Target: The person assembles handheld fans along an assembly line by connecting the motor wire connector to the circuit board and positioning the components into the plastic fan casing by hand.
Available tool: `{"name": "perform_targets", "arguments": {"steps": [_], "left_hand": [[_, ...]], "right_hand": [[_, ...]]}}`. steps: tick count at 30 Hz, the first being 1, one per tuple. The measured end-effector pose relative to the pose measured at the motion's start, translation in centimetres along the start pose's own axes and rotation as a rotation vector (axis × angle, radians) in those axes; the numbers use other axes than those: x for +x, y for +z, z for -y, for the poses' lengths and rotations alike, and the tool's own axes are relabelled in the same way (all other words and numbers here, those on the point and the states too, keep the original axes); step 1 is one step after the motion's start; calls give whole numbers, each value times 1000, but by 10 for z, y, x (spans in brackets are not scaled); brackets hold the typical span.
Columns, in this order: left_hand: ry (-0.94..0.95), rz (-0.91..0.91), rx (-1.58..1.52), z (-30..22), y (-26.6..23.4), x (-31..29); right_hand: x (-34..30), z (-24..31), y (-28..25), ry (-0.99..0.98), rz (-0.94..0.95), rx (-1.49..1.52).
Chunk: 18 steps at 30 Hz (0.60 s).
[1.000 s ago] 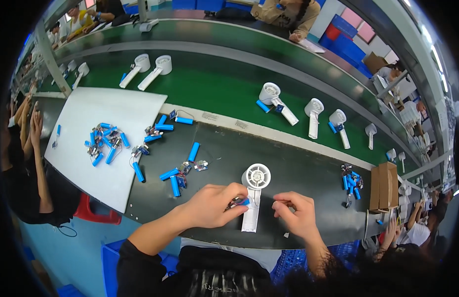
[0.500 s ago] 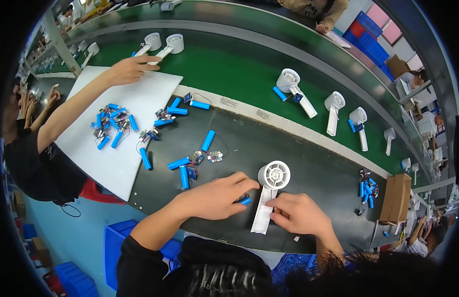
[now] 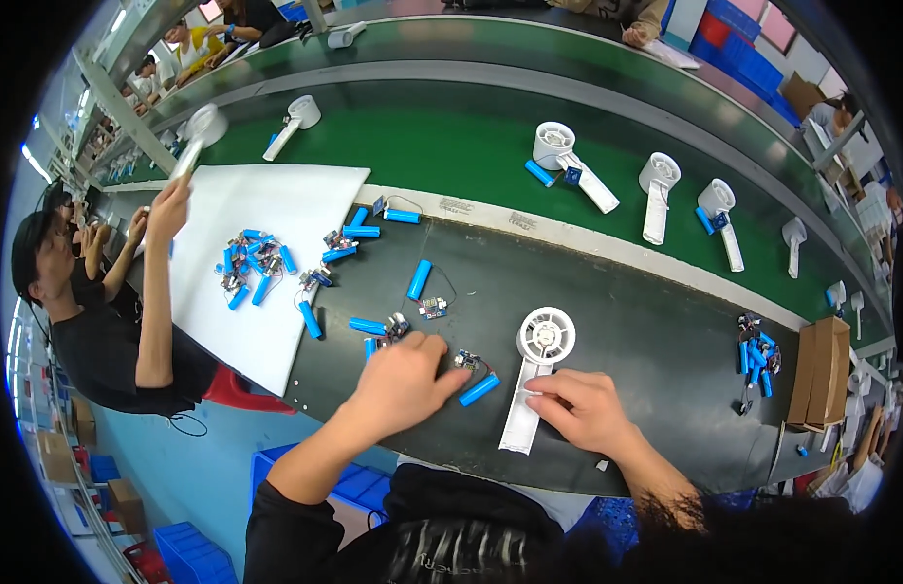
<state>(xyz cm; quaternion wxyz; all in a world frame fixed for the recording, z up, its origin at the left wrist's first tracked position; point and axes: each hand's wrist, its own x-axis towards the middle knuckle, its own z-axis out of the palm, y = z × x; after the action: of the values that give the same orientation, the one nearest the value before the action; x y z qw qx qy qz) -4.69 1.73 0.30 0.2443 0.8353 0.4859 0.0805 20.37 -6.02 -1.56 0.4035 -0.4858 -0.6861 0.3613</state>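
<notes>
A white handheld fan [image 3: 547,336] lies face up on the dark bench, with its opened handle toward me. My right hand [image 3: 589,411] pinches the handle's edge between thumb and fingers. To its left, my left hand [image 3: 401,387] hovers low over the bench, thumb apart from the bent fingers, open. Its thumb tip comes close to a blue battery cell [image 3: 479,390] wired to a small circuit board [image 3: 465,362]. Another blue cell with a board [image 3: 368,326] shows just past the knuckles, partly covered by that hand. Beyond lies a cell [image 3: 420,280] wired to a board [image 3: 433,308].
A white foam sheet [image 3: 315,195] at the left bears a heap of wired blue cells [image 3: 252,263]. More cells [image 3: 758,360] lie beside a cardboard box [image 3: 818,375] at the right. Several fans stand along the green belt [image 3: 432,127]. A co-worker [image 3: 110,321] sits at the left.
My left hand has moved left, away from the cell and board now lying beside the fan. My right hand stays at the handle. The co-worker has lifted a fan off the belt.
</notes>
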Motion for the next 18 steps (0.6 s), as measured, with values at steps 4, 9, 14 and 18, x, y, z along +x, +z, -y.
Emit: {"name": "perform_targets", "arguments": {"steps": [4, 9, 14, 18], "left_hand": [[28, -54, -64, -11, 14, 11], [374, -279, -369, -7, 15, 25], [159, 146, -771, -14, 12, 32], [135, 262, -951, -8, 25, 36]], "right_hand": [[2, -3, 3, -104, -37, -151], [4, -8, 7, -178, -117, -316], [1, -17, 8, -211, -103, -286], [-2, -15, 0, -196, -4, -305]]}}
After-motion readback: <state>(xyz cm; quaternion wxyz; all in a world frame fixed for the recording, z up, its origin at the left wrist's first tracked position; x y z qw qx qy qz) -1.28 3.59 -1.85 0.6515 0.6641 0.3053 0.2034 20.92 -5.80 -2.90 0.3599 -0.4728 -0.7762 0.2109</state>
